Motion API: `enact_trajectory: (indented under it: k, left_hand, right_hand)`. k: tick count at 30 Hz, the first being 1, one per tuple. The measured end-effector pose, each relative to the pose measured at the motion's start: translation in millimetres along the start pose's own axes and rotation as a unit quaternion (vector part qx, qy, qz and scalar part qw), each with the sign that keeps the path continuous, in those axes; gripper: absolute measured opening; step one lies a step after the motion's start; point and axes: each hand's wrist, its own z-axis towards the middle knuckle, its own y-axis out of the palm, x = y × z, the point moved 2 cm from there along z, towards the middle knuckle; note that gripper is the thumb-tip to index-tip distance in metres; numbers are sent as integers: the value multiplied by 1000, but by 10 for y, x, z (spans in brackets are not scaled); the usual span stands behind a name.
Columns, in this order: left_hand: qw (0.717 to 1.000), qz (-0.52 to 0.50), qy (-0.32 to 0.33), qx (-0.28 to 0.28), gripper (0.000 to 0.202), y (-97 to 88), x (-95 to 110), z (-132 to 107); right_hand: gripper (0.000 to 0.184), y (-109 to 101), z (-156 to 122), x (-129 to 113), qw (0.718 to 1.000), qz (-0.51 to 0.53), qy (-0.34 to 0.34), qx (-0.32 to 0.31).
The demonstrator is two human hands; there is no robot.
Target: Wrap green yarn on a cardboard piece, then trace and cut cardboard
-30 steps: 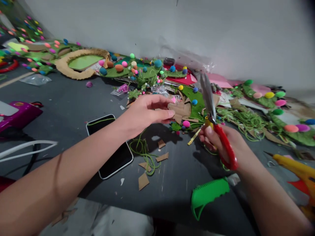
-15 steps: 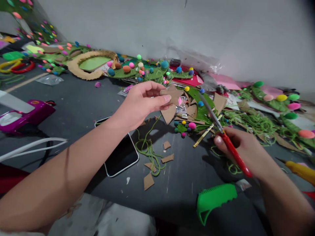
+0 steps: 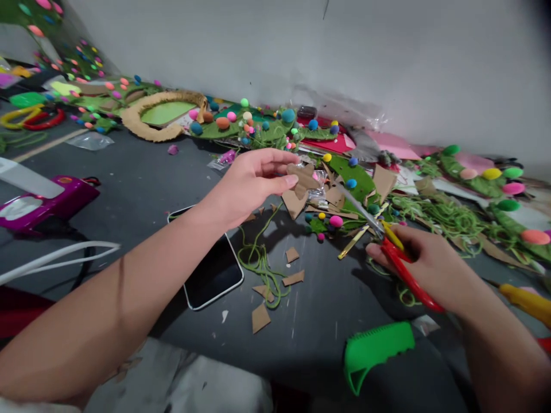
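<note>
Between thumb and fingers, my left hand (image 3: pixel 253 183) pinches a small cardboard cutout (image 3: pixel 306 179) with a lobed, star-like outline. My right hand (image 3: pixel 426 258) is closed on scissors (image 3: pixel 402 267) with red and yellow handles, their blades pointing up and left toward the cutout but apart from it. Below the cutout lie cardboard offcuts (image 3: pixel 294 203) and a small green felt piece with coloured balls. A yellow pencil (image 3: pixel 353 242) rests just left of the scissors. Green yarn (image 3: pixel 262 267) and a few cardboard scraps (image 3: pixel 260 319) lie below my left hand.
A phone (image 3: pixel 215 275) lies under my left forearm. Near the front edge is a green plastic tool (image 3: pixel 379 347). A purple glue gun (image 3: pixel 64 198) and white cable (image 3: pixel 60 252) sit at left. Along the wall run a cardboard ring (image 3: pixel 150 133), felt pieces with coloured balls, and tangled yarn (image 3: pixel 451 221).
The cutout has tilted and dropped slightly in my left hand. My right hand has turned the scissors, lowering the blades and bringing the yellow handle into sight.
</note>
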Motion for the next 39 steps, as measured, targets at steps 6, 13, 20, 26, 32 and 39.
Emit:
enact_trajectory:
  k: [6, 13, 20, 26, 32, 39]
  left_hand:
    - [998, 52, 35, -11, 26, 23, 12, -23]
    - [990, 128, 54, -16, 27, 39, 22, -52]
    - [990, 129, 56, -29, 20, 34, 9, -51]
    - [988, 133, 61, -40, 19, 46, 12, -50]
    - [988, 133, 61, -42, 18, 48, 23, -51]
    - [989, 134, 56, -42, 16, 38, 5, -57]
  right_hand:
    - [60, 24, -30, 46, 991, 2, 42, -127]
    - [58, 30, -80, -125, 988, 27, 27, -148]
    - [54, 30, -65, -96, 988, 38, 4, -148]
    - [51, 17, -72, -106, 987, 40, 7, -153]
    - [52, 36, -56, -75, 987, 44, 3, -157]
    - [54, 32, -56, -100, 988, 43, -5, -151]
